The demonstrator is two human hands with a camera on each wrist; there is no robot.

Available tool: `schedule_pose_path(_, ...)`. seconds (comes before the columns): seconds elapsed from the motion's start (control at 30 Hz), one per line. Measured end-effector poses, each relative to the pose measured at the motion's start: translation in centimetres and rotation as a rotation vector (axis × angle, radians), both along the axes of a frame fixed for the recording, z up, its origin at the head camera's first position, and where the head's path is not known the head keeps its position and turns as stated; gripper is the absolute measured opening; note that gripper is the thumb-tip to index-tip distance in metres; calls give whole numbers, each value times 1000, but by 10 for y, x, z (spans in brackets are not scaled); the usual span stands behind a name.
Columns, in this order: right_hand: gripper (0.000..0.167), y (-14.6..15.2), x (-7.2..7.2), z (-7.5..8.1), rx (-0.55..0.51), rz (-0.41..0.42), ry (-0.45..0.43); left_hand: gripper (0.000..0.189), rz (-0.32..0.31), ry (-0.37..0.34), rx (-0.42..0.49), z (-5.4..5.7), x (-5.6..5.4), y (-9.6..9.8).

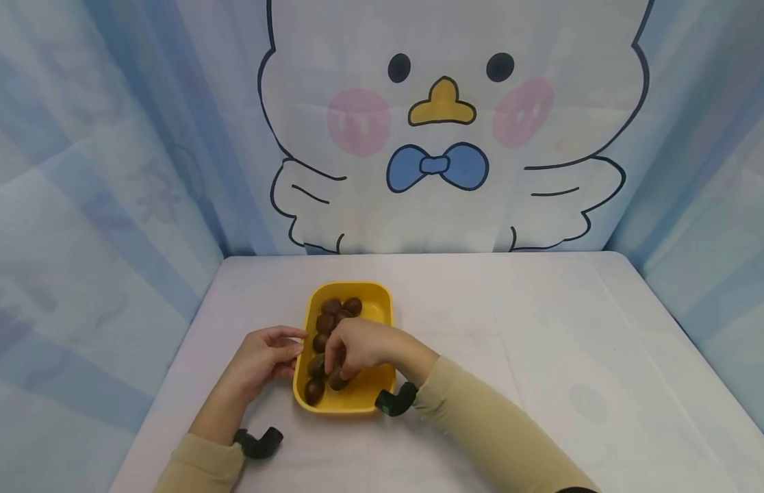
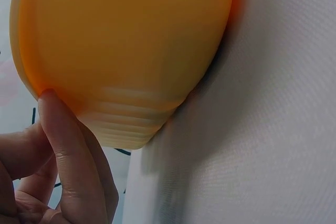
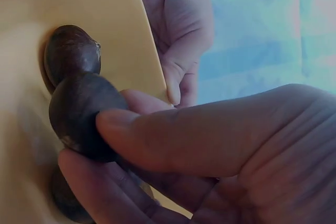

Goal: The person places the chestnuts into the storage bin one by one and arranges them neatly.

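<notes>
A yellow plastic tray point(image 1: 376, 394) with rounded corners stands on the table and holds several brown chestnuts point(image 1: 314, 391), mostly along its left side. Inside it, my right hand point(image 1: 363, 346) pinches one dark chestnut point(image 3: 86, 111) between thumb and fingers. Another glossy chestnut point(image 3: 71, 53) lies right beside the pinched one in the right wrist view. My left hand point(image 1: 265, 359) is at the tray's left side, its fingertips touching the rim from outside. In the left wrist view the tray's outer wall point(image 2: 131, 40) fills the top, with a fingertip against its edge.
The tray rests on a white-covered table point(image 1: 511, 342), left of its middle. Patterned curtains point(image 1: 80, 239) hang on both sides, and a cloth with a cartoon bird point(image 1: 443, 219) hangs behind. A dark wrist camera point(image 1: 259, 444) sits by each sleeve cuff.
</notes>
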State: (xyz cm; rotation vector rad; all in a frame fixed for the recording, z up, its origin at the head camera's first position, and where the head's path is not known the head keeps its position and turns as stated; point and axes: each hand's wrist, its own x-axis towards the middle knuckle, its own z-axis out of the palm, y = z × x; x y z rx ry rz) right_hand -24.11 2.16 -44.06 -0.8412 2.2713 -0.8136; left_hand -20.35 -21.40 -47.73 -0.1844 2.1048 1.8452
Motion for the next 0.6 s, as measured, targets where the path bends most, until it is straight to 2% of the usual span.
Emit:
schedule_pose_path(0.2,25,-5,2,0,37,-3,34,41,-5,5,10,0,0,-1)
schedule_pose_path(0.43,28,-12,6,5,140,18,128,41,-1,1,-4,1,0,0)
schedule_pose_path(0.6,29,-14,7,4,167,14,142,40,1,2,-6,1,0,0)
